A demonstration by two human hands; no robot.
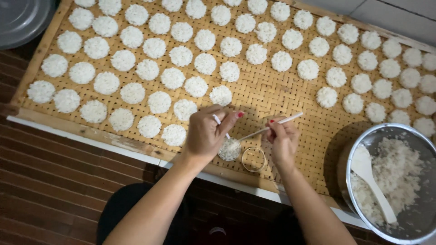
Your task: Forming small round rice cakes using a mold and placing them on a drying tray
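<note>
The left hand (pixel 206 134) is closed on a thin white stick, pressing into a small round ring mould filled with rice (pixel 229 149) just below its fingertips. The right hand (pixel 282 138) pinches a long white skewer (pixel 272 125) that slants toward the left hand. An empty ring mould (pixel 254 159) lies between both hands on the woven bamboo tray (pixel 272 90). Rows of round rice cakes (pixel 159 102) spread beyond the left hand; a metal bowl of rice (pixel 399 177) with a white paddle (pixel 370 179) sits right of the right hand.

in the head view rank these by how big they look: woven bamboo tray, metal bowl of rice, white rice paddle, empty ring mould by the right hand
1. Woven bamboo tray, by far the largest.
2. Metal bowl of rice, partly cut off by the frame edge.
3. White rice paddle.
4. Empty ring mould, smallest; it looks about the same size as the filled ring beside it.
</note>
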